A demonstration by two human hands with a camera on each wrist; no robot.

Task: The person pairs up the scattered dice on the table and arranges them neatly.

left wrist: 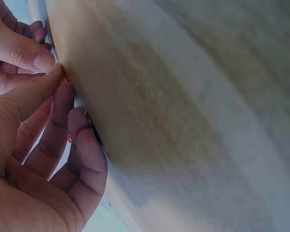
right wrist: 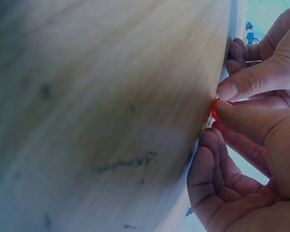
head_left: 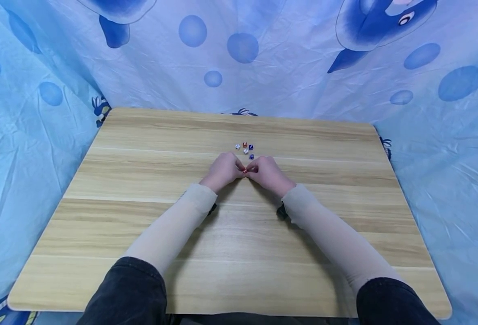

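Both hands meet near the table's middle around a small red die. My left hand pinches it from the left with thumb and index finger. From the right, the thumb and index finger of my right hand pinch the same die. A bit of its red surface shows between the fingertips in the right wrist view; the fingers hide most of it. Just beyond the hands lie loose dice: a red die, two white dice and two blue dice.
The light wooden table extends on every side of the hands. A blue patterned curtain hangs behind it and along both sides. Pale sleeves cover the forearms, and a dark band sits at each wrist.
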